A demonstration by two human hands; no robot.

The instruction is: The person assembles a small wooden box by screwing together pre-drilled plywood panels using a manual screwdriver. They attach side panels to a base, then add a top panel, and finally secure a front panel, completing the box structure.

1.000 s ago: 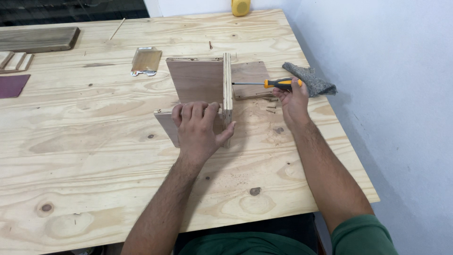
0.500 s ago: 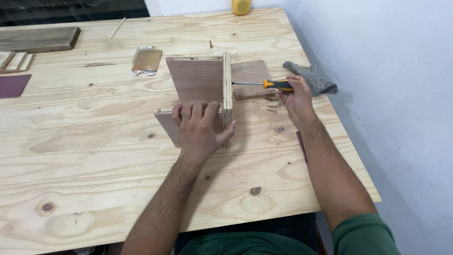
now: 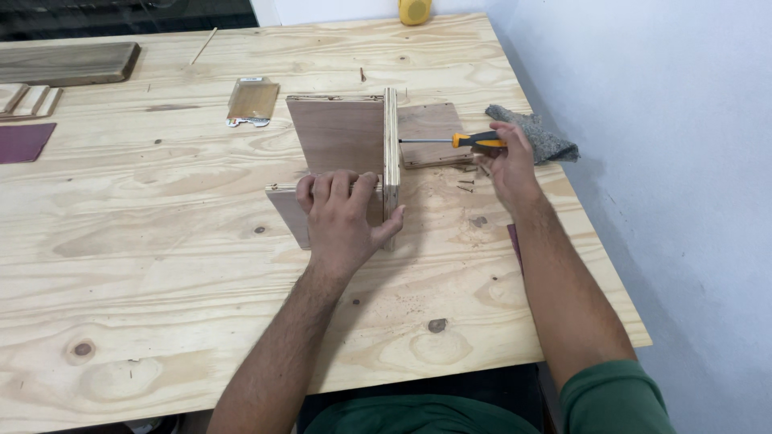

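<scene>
Yellow object (image 3: 415, 10) cut by top edge; screwdriver (image 3: 450, 141) handle half-hidden (right hand (image 3: 508, 165)).

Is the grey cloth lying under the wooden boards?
No, the grey cloth lies on the table near its right edge, beyond the right hand, apart from the boards.
</scene>
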